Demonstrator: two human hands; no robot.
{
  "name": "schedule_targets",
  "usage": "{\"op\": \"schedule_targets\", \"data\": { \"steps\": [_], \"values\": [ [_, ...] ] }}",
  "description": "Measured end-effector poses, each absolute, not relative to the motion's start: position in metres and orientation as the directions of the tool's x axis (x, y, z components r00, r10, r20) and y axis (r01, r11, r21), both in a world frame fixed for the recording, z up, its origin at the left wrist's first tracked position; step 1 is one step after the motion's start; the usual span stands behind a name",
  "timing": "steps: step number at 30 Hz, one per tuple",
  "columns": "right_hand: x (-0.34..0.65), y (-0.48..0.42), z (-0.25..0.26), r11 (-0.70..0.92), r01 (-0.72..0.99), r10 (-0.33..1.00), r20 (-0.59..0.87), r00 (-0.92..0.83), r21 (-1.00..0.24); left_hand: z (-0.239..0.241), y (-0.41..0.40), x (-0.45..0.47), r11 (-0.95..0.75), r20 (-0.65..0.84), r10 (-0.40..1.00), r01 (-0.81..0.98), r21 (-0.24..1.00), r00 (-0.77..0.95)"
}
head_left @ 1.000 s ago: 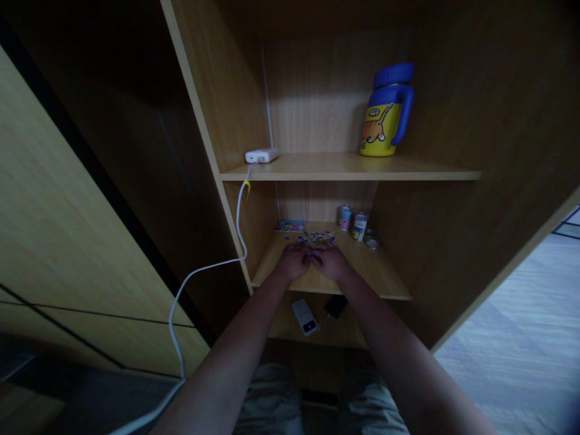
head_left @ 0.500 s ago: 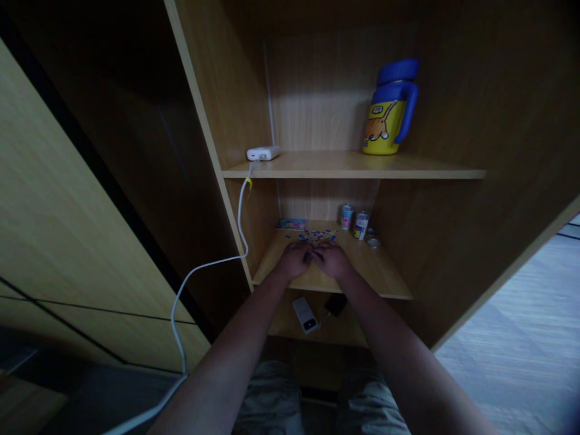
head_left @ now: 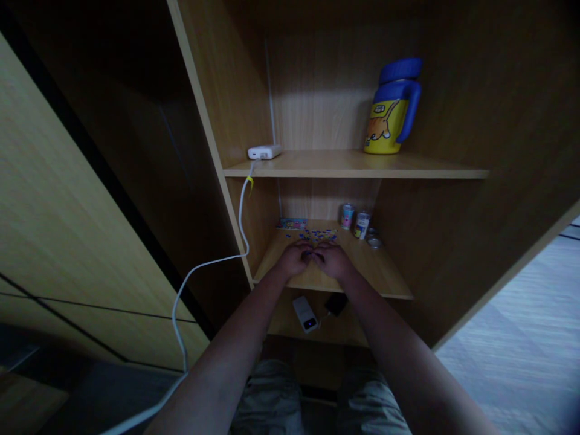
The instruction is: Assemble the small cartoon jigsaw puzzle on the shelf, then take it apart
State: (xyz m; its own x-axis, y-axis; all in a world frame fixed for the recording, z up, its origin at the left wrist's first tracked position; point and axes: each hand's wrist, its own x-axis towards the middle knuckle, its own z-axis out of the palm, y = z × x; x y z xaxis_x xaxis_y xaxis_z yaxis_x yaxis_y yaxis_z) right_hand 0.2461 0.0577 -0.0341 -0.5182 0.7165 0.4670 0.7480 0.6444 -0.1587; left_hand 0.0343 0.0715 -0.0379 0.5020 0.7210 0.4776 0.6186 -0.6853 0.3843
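Item: your bare left hand (head_left: 294,258) and right hand (head_left: 333,261), fingers curled inward, tips almost meeting, just in front of a loose scatter of tiny blue pieces (head_left: 315,236) on a wood-veneer shelf (head_left: 385,272). (Too dim and small to tell whether your fingers hold a piece.) Behind the scatter: a flat printed card (head_left: 292,224) and two small cylindrical cans (head_left: 347,216) (head_left: 361,226). Above: a yellow jug with a blue lid and handle (head_left: 385,124), and a white rectangular power adapter (head_left: 264,151) trailing a white cable (head_left: 242,226). Below, partly under your forearms: a white power bank (head_left: 304,314).
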Motion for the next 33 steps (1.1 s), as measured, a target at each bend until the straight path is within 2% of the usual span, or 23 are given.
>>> {"op": "schedule_targets", "data": {
  "steps": [20, 28, 33],
  "values": [
    [0.247, 0.067, -0.045, 0.714, 0.680, 0.660, 0.488, -0.571, -0.169, -0.042, 0.073, 0.037, -0.657, 0.441, 0.749, 0.644, 0.391, 0.495],
    [0.246, 0.063, -0.040, 0.702, 0.688, 0.683, 0.451, -0.574, -0.186, -0.040, 0.073, 0.036, -0.649, 0.447, 0.758, 0.615, 0.447, 0.475],
    [0.247, 0.059, -0.036, 0.689, 0.698, 0.674, 0.529, -0.516, -0.197, -0.039, 0.073, 0.035, -0.643, 0.482, 0.764, 0.562, 0.520, 0.428]
  ]
}}
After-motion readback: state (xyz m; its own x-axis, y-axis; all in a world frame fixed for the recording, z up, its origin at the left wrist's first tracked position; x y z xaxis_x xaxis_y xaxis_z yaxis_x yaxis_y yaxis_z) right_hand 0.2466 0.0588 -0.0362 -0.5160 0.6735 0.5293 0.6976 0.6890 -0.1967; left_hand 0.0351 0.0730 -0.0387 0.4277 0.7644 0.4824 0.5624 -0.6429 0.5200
